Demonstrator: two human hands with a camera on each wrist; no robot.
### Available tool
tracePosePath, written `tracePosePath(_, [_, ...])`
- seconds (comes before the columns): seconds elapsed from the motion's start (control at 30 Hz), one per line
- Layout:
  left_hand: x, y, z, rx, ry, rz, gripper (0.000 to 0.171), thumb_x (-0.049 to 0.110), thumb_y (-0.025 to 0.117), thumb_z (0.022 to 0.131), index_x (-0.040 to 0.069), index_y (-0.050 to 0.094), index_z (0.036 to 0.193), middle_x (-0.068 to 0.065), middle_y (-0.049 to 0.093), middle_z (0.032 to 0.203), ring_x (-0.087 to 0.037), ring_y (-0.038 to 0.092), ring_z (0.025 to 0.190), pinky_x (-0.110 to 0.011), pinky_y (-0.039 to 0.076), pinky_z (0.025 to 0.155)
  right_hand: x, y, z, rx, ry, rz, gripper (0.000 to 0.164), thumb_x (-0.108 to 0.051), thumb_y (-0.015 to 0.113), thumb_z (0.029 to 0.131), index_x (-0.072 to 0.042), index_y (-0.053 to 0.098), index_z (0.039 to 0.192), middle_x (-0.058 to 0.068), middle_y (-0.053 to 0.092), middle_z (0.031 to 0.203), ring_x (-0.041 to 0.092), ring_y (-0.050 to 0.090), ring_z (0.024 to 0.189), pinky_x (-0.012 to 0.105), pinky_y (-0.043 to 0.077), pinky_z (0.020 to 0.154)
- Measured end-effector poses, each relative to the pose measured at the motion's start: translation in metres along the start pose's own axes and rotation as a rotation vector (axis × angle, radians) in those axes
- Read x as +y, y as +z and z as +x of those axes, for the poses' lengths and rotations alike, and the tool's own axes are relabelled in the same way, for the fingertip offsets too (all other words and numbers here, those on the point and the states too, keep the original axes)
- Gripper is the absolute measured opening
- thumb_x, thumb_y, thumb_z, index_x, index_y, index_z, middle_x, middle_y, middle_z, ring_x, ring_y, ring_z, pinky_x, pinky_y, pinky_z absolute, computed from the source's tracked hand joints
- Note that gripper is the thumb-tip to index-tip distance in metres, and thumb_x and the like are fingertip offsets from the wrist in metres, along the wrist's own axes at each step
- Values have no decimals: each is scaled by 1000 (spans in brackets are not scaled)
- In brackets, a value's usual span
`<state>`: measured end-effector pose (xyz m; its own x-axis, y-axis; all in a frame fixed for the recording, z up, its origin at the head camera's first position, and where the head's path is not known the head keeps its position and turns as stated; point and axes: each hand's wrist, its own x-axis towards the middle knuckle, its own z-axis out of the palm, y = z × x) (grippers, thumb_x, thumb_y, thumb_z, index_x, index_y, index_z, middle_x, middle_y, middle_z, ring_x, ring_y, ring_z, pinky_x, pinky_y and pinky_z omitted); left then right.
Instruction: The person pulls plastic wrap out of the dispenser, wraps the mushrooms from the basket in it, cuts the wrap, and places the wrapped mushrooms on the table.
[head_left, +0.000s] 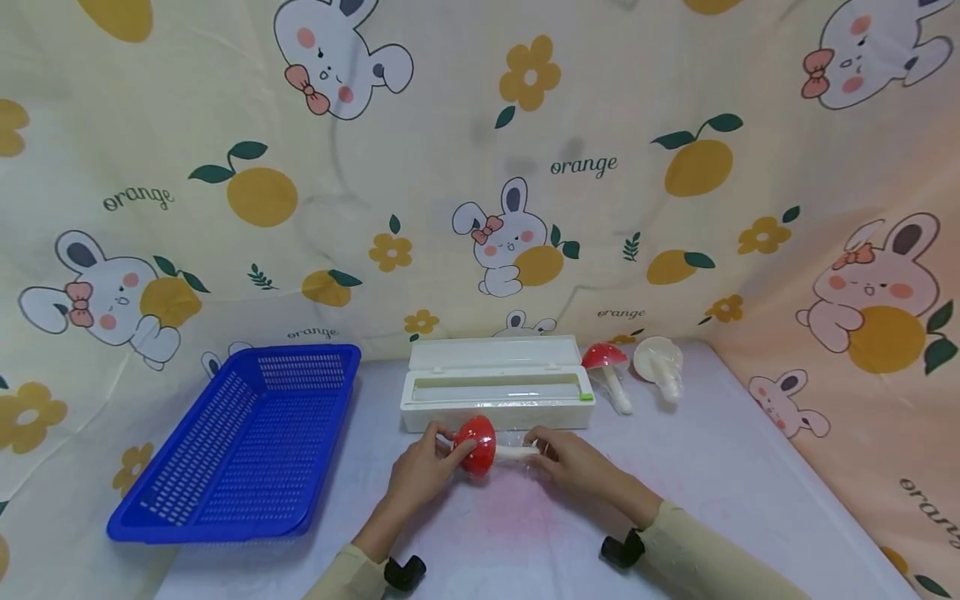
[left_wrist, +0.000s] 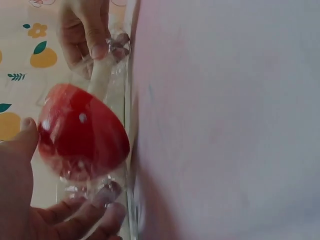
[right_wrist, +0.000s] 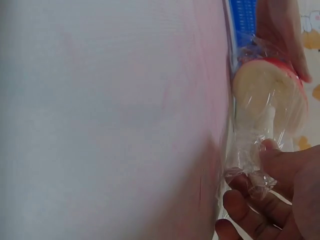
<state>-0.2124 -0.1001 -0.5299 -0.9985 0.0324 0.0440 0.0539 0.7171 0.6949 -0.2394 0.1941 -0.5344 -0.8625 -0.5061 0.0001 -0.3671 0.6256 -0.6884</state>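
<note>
A toy mushroom (head_left: 477, 446) with a red cap and a white stem is held sideways in front of the white box. Clear plastic film (right_wrist: 245, 150) covers it, bunched up near the stem's end. My left hand (head_left: 422, 471) holds the cap side, thumb against the red cap and fingers at the film beyond it. At the other end, my right hand (head_left: 581, 467) pinches the film-wrapped stem between thumb and fingers. In the right wrist view the cap's pale underside shows through the film.
Behind the hands stands a white cling film box (head_left: 495, 417) with its lid raised. To its right are a red-capped mushroom (head_left: 604, 357) and another mushroom (head_left: 658, 362) showing its pale underside. A blue basket (head_left: 255, 454) occupies the left. Printed cloth (head_left: 450, 150) hangs behind.
</note>
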Motion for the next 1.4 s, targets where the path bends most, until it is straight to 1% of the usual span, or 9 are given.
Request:
tracePosePath(0.17, [-6, -10, -1, -9, 91, -28, 60, 60, 78, 93, 20, 62, 135, -3, 70, 126, -21, 66, 104, -43, 56, 83, 2, 1, 2, 23, 6, -7, 23, -29, 75, 103, -24, 69, 124, -10, 65, 96, 13, 60, 85, 26, 56, 74])
tracePosePath(0.27, [-11, -17, 2, -53, 208, -37, 71, 45, 87, 90, 28, 54, 150, -2, 61, 144, -24, 63, 123, -51, 58, 96, 3, 0, 3, 33, 3, -7, 21, -29, 74, 104, -24, 69, 124, -10, 65, 96, 13, 60, 86, 26, 55, 76])
tracePosePath(0.4, [-16, -24, 10, -125, 390, -4, 92, 27, 94, 82, 36, 46, 161, 1, 53, 157, -28, 50, 144, -60, 49, 112, 3, 0, 5, 48, -5, 17, 21, -28, 74, 104, -22, 71, 123, -9, 65, 96, 13, 59, 86, 26, 54, 75])
tracePosePath(0.5, [-18, -23, 16, -161, 454, 12, 97, 19, 96, 80, 36, 46, 161, 4, 53, 158, -28, 45, 149, -60, 46, 115, 4, 0, 6, 46, -16, 53, 20, -27, 74, 104, -20, 71, 123, -7, 66, 97, 14, 59, 86, 26, 54, 75])
tracePosePath(0.7, [-19, -16, 21, -195, 480, 2, 94, 15, 95, 81, 30, 47, 161, 1, 54, 156, -27, 47, 147, -52, 51, 113, 6, 2, 6, 43, -25, 91, 19, -24, 76, 103, -19, 71, 121, -6, 67, 98, 15, 60, 86, 25, 55, 75])
tracePosePath(0.93, [-14, -15, 22, -190, 480, -10, 91, 19, 96, 82, 32, 50, 159, 5, 55, 157, -25, 50, 146, -49, 52, 112, 6, 0, 3, 57, -14, 100, 18, -22, 75, 103, -19, 71, 120, -5, 67, 96, 16, 61, 85, 26, 55, 72])
tracePosePath(1.2, [-13, -14, 23, -169, 604, -141, 80, 18, 94, 85, 22, 55, 155, -1, 60, 147, -23, 58, 134, -39, 58, 103, 2, -1, -6, 90, -47, 58, 32, -33, 83, 96, -19, 70, 122, -6, 66, 102, 13, 59, 85, 25, 54, 72])
tracePosePath(1.3, [-11, -16, 21, -163, 586, -176, 76, 19, 92, 87, 19, 56, 154, -2, 61, 144, -23, 62, 128, -38, 59, 102, -2, -2, -11, 127, -98, -2, 44, -38, 90, 88, -20, 70, 123, -8, 65, 107, 13, 58, 88, 26, 53, 73])
tracePosePath(1.4, [-6, -18, 18, -161, 530, -197, 75, 22, 91, 88, 20, 55, 154, -1, 63, 140, -19, 64, 124, -38, 58, 102, -7, -4, -16, 200, -151, -93, 46, -35, 92, 87, -21, 69, 125, -10, 64, 111, 11, 58, 90, 25, 53, 75])
